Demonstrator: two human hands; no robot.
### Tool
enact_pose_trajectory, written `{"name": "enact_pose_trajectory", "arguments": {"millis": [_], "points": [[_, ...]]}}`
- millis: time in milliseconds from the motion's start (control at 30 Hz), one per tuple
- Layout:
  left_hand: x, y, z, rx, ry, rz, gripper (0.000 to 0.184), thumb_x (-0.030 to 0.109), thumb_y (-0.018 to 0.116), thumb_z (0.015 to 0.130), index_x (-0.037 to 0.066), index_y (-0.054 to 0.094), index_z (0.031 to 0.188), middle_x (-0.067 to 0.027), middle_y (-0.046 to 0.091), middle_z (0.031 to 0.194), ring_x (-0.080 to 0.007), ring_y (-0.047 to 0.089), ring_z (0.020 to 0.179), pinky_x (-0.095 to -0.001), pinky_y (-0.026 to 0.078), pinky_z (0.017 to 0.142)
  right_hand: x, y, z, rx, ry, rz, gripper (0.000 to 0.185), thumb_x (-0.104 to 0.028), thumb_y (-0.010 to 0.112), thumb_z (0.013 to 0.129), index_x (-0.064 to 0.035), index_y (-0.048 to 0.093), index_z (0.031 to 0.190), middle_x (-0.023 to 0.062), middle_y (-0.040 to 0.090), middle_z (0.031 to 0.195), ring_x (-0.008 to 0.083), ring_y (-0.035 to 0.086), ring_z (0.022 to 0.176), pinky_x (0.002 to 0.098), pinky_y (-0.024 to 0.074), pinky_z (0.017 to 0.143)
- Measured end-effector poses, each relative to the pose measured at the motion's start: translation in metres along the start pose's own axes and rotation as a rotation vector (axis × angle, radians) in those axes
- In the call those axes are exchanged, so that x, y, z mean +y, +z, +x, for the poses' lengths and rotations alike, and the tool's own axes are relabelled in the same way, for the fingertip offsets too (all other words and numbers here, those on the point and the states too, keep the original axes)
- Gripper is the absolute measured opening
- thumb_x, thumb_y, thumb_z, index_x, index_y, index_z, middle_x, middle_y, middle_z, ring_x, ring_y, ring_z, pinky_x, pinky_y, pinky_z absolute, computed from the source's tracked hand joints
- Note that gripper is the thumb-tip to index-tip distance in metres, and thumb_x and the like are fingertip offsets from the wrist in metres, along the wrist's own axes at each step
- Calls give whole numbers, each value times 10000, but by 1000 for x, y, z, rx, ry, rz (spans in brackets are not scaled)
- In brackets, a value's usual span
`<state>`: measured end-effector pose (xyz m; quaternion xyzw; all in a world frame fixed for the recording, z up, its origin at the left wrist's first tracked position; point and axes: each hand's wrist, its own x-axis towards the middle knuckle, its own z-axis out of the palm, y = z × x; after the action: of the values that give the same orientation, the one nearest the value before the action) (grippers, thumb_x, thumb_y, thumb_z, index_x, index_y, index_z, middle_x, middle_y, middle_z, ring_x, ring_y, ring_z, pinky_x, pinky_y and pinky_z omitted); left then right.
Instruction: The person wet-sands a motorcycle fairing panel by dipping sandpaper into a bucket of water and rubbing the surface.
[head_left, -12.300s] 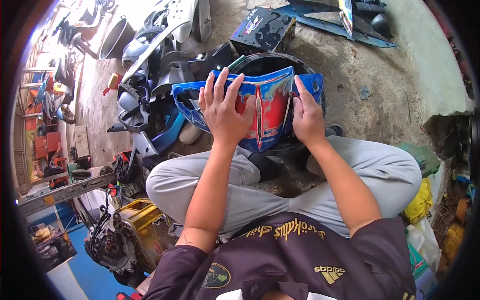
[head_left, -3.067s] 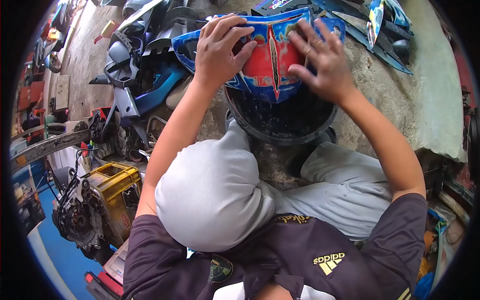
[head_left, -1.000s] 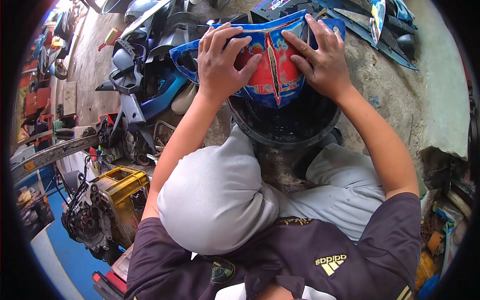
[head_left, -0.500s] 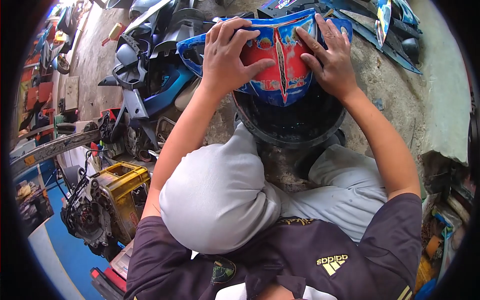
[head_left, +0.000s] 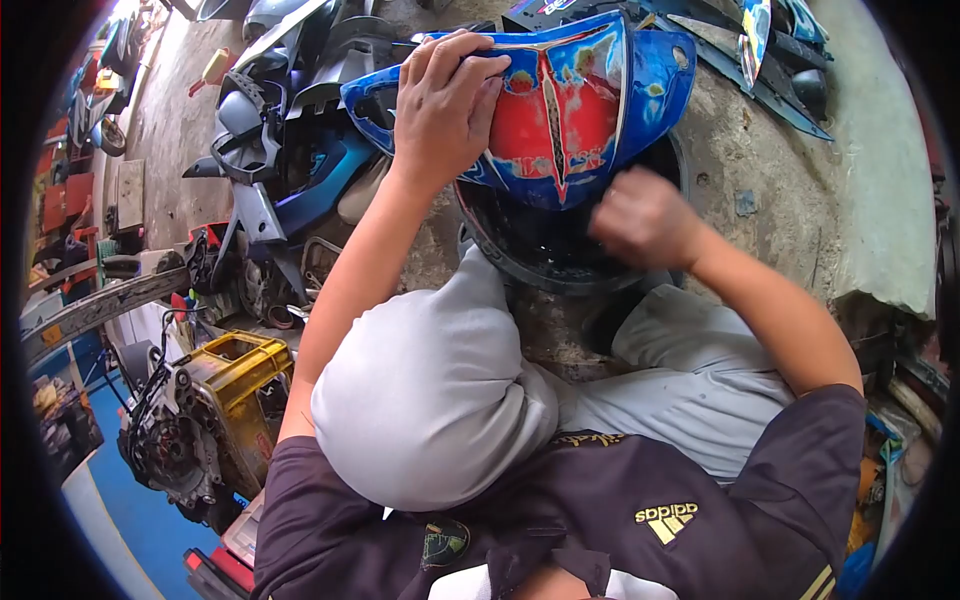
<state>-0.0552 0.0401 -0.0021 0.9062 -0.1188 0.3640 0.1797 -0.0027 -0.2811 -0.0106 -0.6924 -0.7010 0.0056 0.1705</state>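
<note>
A blue and red panel [head_left: 585, 120] with worn, patchy paint lies tilted over the far part of a round black tub [head_left: 560, 280]. My left hand [head_left: 445, 110] grips the panel's upper left part, its fingers over the top edge. My right hand [head_left: 645, 220] hangs over the tub's right side, just below the panel and apart from it. Its fingers are curled and blurred by motion; what they hold, if anything, cannot be made out. Dark liquid shows inside the tub.
Dark and blue motorcycle fairings [head_left: 320, 180] lie on the concrete floor at the left. More panels [head_left: 740, 75] are at the upper right, near a pale ledge [head_left: 890, 200]. A yellow crate [head_left: 240, 365] and an engine part [head_left: 175, 430] stand at the lower left.
My right hand has left the panel's right side, moved down over the tub and curled its fingers. My left hand stays on the panel, its thumb drawn in closer to the fingers.
</note>
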Motion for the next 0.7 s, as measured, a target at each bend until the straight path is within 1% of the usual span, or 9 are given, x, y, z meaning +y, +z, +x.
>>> {"name": "enact_pose_trajectory", "arguments": {"millis": [33,67,167,267,367,400,467,600,700], "points": [[1,0,0,7,5,4,200,144,728,997,139,760,1195,-60,680,1375,-335,612,1323,-514,445,1166,-11,18,-8,-108,-17,39,174,-227,785,876,-115,656,843,57,665,808,249,678,832,424,534,755],[2,1,-1,9,12,9,203,134,726,995,139,758,1195,-60,680,1375,-335,612,1324,-513,444,1168,-21,30,-9,-374,153,81,116,-210,748,908,-97,740,933,115,753,924,301,746,959,454,585,839],[-2,1,-1,-3,11,24,226,93,705,985,139,751,1201,-61,678,1378,-341,608,1332,-517,440,1173,-3,84,-17,-838,597,208,250,-177,692,921,-83,792,1129,186,797,1120,372,759,1140,481,603,980],[-1,-1,1,-10,20,-7,257,61,683,973,140,747,1208,-65,675,1381,-348,604,1341,-526,436,1179,19,87,25,-811,620,175,401,-139,633,936,-59,765,1306,236,771,1285,412,723,1269,498,594,1058],[-1,-1,1,-10,4,-22,276,45,679,957,140,745,1208,-67,674,1380,-350,601,1345,-531,434,1182,59,192,-2,-703,595,36,361,-203,613,1025,-65,754,1327,180,791,1259,370,759,1184,489,608,992],[-2,1,1,-4,3,-23,279,42,686,948,139,744,1203,-65,673,1375,-350,601,1345,-532,431,1187,67,215,-2,-682,609,0,350,-209,613,1031,-66,755,1316,173,791,1246,364,760,1169,486,608,984],[0,2,1,-3,3,-28,279,39,691,944,139,744,1199,-64,672,1374,-349,601,1344,-535,429,1191,69,233,8,-685,642,18,329,-223,612,1044,-67,757,1295,158,791,1221,351,761,1139,480,608,969],[1,0,3,-17,-14,-25,281,37,699,935,136,741,1195,-63,669,1372,-347,600,1343,-543,425,1198,57,244,26,-784,798,313,298,-250,610,1070,-69,762,1251,129,791,1170,325,763,1080,467,608,938],[2,-2,3,-16,-18,-18,289,37,704,925,132,737,1197,-61,667,1368,-345,600,1342,-547,425,1199,36,225,32,-843,961,766,285,-270,608,1090,-70,766,1219,107,791,1131,306,764,1035,458,609,915]]}}
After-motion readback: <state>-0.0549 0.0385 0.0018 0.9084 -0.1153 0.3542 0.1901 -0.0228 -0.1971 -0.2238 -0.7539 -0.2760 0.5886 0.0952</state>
